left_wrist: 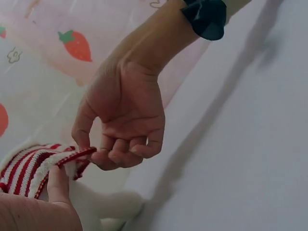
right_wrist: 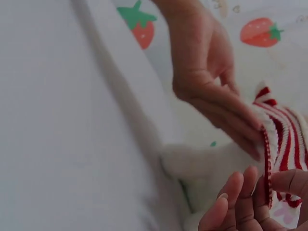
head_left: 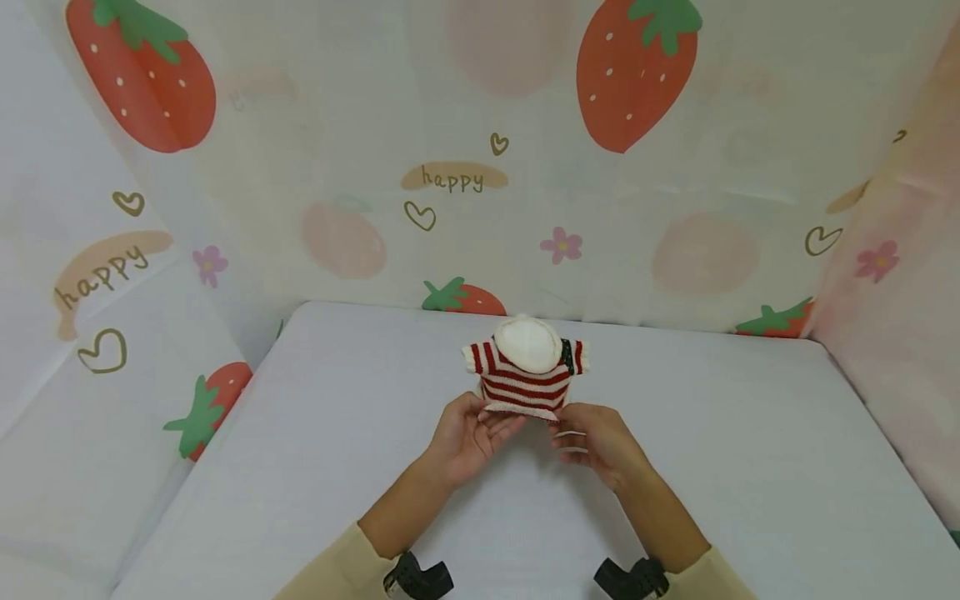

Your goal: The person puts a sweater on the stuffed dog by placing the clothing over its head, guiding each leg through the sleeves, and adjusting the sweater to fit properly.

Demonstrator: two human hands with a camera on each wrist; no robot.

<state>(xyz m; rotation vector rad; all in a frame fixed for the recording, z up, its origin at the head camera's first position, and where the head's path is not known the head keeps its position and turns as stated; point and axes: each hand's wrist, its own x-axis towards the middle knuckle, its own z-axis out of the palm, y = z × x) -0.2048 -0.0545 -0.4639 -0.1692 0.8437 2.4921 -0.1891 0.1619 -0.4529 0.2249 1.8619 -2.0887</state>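
Black wrist-worn mounts (head_left: pixel 425 577) and cream sleeves (head_left: pixel 337 568) seen nearest. White tabletop (head_left: pixel 300 450) enclosed left, right and far by strawberry-printed sheeting (head_left: pixel 360 100). Toward far edge, just beyond and between left hand (head_left: pixel 467 437) and right hand (head_left: pixel 602 440), white plush toy (head_left: pixel 528 344) dressed in red-and-white striped knit sweater (head_left: pixel 525 385). Hem touched by left hand's near-straight fingers; pinched by right hand's thumb and finger.

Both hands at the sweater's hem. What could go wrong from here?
The right hand pinches only the hem of the striped sweater; the knit may slip free or stretch.
The fingers of the left hand lie fairly straight at that hem, so an uneven pull could skew it.
Neither hand visibly grips the white plush toy itself, so a tug might tip or drag it.
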